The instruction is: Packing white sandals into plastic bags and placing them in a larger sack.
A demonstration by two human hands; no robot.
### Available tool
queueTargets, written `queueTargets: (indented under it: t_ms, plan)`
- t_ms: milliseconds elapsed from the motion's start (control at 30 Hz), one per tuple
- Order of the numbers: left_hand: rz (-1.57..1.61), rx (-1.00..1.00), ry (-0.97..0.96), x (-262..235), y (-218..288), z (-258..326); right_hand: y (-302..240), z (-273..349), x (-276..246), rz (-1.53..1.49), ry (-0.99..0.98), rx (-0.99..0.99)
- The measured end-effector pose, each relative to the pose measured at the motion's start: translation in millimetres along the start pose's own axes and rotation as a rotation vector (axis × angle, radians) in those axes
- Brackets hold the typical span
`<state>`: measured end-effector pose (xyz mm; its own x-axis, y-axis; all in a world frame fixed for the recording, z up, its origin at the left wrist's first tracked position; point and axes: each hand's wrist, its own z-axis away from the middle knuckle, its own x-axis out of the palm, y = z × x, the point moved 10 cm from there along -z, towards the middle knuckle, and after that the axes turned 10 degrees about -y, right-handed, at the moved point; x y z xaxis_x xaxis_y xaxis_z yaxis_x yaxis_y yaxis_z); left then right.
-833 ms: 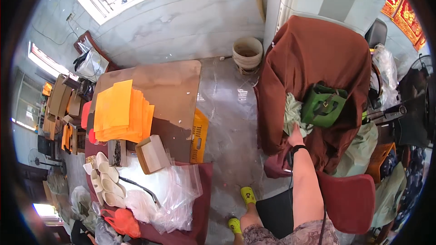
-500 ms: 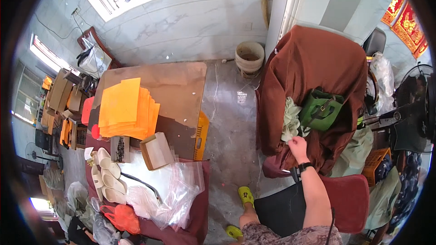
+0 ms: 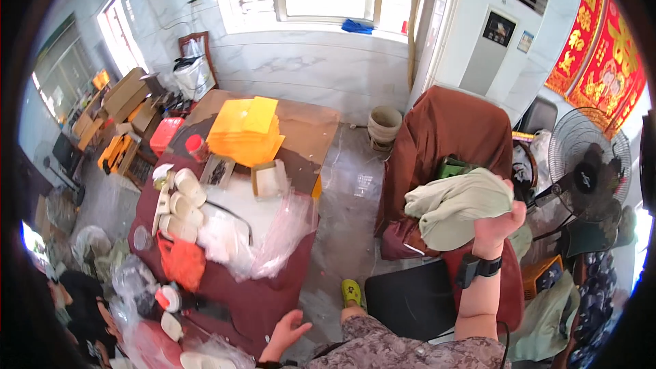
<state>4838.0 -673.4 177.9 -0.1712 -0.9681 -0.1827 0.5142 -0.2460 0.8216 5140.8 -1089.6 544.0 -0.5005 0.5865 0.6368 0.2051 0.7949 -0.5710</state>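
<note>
Raised in my right hand (image 3: 502, 222) is a pale green piece of cloth (image 3: 454, 198), bunched in folds, with a rounded, brim-like part at its lower side. My fingers close round its right end; a black watch sits on that wrist. Behind the cloth, a dark green bag (image 3: 456, 166) shows only in part on the chair covered in brown cloth (image 3: 465, 119). My left hand (image 3: 288, 331) hovers low beside the dark red tablecloth (image 3: 277, 294), fingers apart and holding nothing.
On the table lie a stack of orange sheets (image 3: 242, 130), an open carton (image 3: 270, 180), cream shoes (image 3: 184, 201), clear plastic bags (image 3: 287, 229) and a red bag (image 3: 182, 260). A black seat (image 3: 410, 304) is close ahead. A fan (image 3: 591, 171) stands right, a bucket (image 3: 384, 126) by the wall.
My right hand has lifted the pale green cloth off the brown-covered chair and toward me, where it now spreads out. My left hand has come into view. The view has tilted up.
</note>
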Motion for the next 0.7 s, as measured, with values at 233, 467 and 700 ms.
queueTargets:
  t_ms: [233, 467, 700]
  plan:
    - [-0.543, 0.505, 0.216, 60.2, 156.7, 108.2, -40.7, 101.8, 193.9, -0.040, -0.055, -0.115]
    - [-0.464, 0.443, 0.466, 81.1, 91.8, 146.4, -50.1, 211.8, 358.0, -0.284, -1.019, 0.295]
    - [-0.341, 0.272, 0.792, 64.9, -23.6, 272.9, -33.4, 249.3, 165.3, 1.005, -0.337, 0.769]
